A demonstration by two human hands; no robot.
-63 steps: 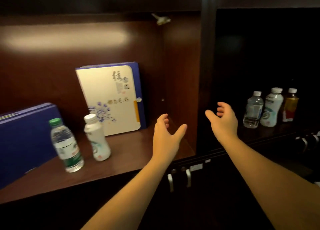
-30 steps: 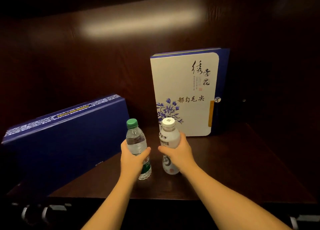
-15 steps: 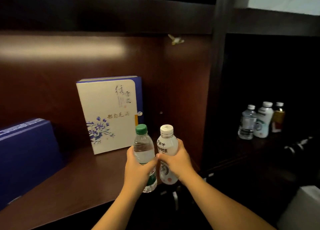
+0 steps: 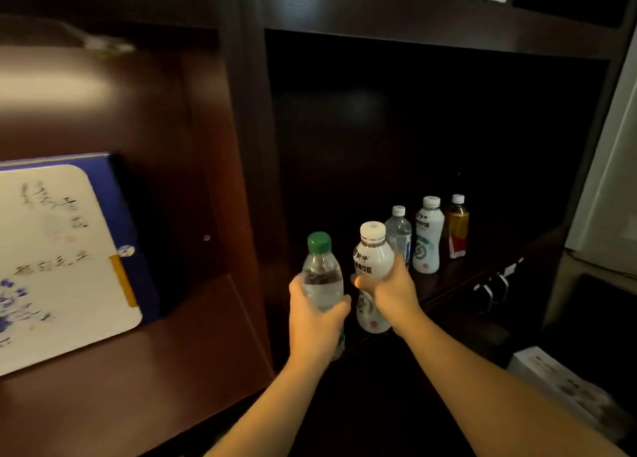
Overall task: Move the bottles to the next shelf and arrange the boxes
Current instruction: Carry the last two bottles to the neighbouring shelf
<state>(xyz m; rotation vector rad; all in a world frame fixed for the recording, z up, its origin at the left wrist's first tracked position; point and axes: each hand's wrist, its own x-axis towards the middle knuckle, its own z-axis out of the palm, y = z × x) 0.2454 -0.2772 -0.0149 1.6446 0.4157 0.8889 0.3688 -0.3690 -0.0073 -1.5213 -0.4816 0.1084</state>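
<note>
Fingers (image 4: 366,282) wrapping upright white bottle (image 4: 373,263), caps up

head view | looks forward and down (close) at dark shelf (image 4: 489,267) | hands near

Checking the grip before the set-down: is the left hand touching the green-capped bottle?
Touching. The head view shows the left hand wrapped around the green-capped bottle, thumb and fingers pressed on its clear body.

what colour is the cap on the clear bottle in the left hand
Green, seen in the head view on the clear bottle.
</note>
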